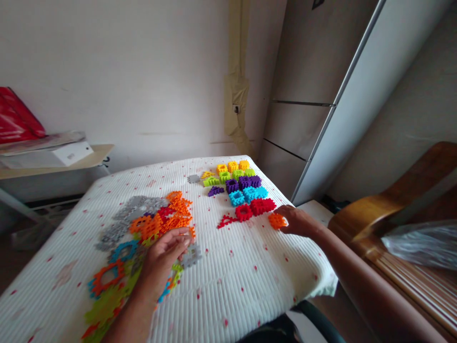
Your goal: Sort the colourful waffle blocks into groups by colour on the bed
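Note:
At the right side of the table, my right hand (294,220) has its fingers around a small orange cube (277,221) built of notched plastic pieces; the cube rests on the cloth. My left hand (170,247) is over the near edge of a loose pile, its fingers curled in towards the thumb. Whatever they hold, if anything, is hidden. Orange notched pieces (178,209) lie just beyond this hand, and a grey flat piece (192,256) lies beside it. Red cubes (263,206) stand in a row behind the orange cube, with a red loose piece (227,220) at their left.
Further back are rows of blue cubes (249,194), purple cubes (250,182), green cubes (237,175) and yellow cubes (233,166). Grey pieces (139,207) and green pieces (103,307) spread at left on the quilted cloth (243,276). A wooden chair (396,205) stands right.

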{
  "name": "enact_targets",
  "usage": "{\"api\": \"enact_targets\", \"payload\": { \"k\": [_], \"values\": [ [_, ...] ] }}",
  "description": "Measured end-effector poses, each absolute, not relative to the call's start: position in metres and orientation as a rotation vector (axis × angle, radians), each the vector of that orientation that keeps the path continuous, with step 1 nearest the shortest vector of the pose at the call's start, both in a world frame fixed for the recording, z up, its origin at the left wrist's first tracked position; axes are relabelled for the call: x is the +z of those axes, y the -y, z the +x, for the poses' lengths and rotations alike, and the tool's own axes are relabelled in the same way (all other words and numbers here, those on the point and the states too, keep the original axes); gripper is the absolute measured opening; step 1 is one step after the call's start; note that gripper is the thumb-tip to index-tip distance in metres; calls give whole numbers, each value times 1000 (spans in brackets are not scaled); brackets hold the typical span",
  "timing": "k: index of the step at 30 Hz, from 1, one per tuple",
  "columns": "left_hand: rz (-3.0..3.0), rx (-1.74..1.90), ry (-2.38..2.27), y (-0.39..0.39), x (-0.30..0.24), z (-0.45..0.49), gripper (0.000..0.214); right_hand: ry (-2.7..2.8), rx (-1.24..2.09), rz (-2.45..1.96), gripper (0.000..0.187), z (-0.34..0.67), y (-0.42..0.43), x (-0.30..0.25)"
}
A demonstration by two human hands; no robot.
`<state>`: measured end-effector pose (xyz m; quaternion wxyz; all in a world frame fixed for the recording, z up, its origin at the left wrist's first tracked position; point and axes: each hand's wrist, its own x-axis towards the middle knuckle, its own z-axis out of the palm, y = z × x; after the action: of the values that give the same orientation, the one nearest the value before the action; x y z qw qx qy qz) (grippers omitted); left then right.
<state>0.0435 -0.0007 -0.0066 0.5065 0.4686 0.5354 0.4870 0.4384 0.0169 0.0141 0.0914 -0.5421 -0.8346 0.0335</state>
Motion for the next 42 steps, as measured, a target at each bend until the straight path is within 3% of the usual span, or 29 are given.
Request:
{"api": "enact_targets", "payload": {
  "k": [6,11,16,22,26,36,42],
  "values": [
    [1131,1208,-1289,1,-6,44,37,2489,181,-1566,40,448,-24,-5],
    [1142,1364,-1351,-4,4,25,38,2460,-23,-1549,52,456,-22,-13],
    [1338,1473,-1743,-28,16,-16,32,2463,-196,-1382,26,418,-7,13],
    [1561,1215,-2001,-77,13,-47,19,2618,-67,-994,19,326,-6,4],
    [1678,977,-2073,-112,11,-40,21,2752,-65,-814,24,282,-11,-20],
    [1714,475,-2329,-170,6,19,51,2661,-24,-835,24,274,-11,-34],
    [1680,415,-2418,-170,0,28,36,2624,-5,-853,23,273,-12,-37]
  ]
}}
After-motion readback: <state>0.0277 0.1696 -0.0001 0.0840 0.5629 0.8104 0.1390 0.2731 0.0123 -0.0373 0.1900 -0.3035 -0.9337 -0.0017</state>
